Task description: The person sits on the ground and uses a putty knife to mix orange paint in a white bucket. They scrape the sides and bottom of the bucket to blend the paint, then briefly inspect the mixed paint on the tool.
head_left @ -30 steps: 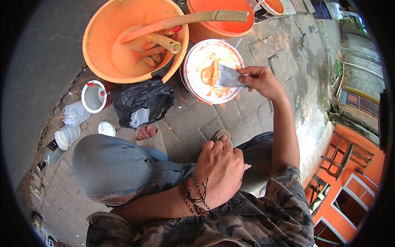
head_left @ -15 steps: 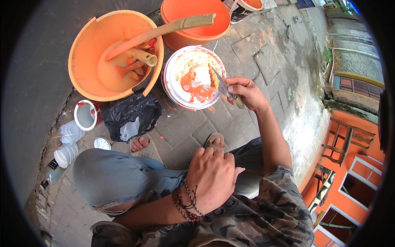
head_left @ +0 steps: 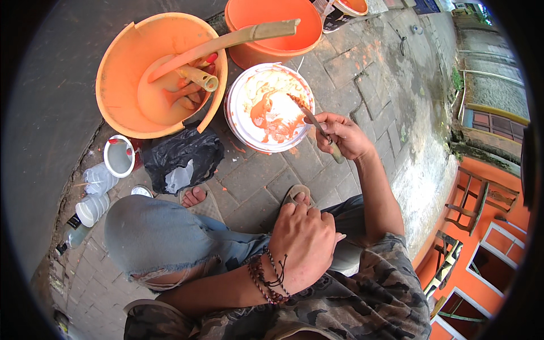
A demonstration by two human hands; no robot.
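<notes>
My right hand (head_left: 341,135) grips a thin scraper (head_left: 310,119) by its handle, its blade reaching over the white round lid (head_left: 245,122) smeared with orange and cream paint. My left hand (head_left: 304,245) rests loosely curled on my right knee, with bead bracelets on the wrist, holding nothing. I squat on paving stones, sandalled toes (head_left: 194,196) showing below the lid.
A cracked orange basin (head_left: 124,68) at the upper left holds bamboo sticks and brushes. Behind the lid stands an orange bucket (head_left: 272,28). A black plastic bag (head_left: 181,158), a small paint can (head_left: 119,156) and clear plastic cups (head_left: 93,195) lie at the left. An orange building is at the right.
My right hand has turned the scraper edge-on and pulled it toward the lid's right side. The view has shifted, so the lid and basin sit lower in the frame. My left hand stays on the knee.
</notes>
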